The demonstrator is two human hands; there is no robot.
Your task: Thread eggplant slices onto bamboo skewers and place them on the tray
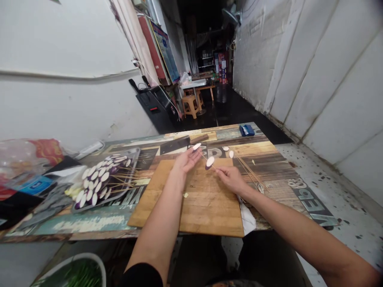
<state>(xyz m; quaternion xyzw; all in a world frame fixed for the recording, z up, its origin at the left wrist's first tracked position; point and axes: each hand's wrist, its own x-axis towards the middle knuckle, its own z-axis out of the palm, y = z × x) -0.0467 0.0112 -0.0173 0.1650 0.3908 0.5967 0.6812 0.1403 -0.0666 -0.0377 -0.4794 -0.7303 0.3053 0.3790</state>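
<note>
My right hand pinches a thin wooden skewer with an eggplant slice on it, white-fleshed with a purple edge. The skewer's tip points toward my left hand, which holds another eggplant slice at its fingertips. Both hands are above the wooden cutting board. Right of the board lie several bare skewers, with two loose white slices by their far ends. On the left, a metal tray carries a pile of skewered eggplant slices.
A cleaver lies behind the board, and a small blue box sits at the table's far right corner. Plastic bags crowd the left end. Below the left front edge stands a white-rimmed basin of greens.
</note>
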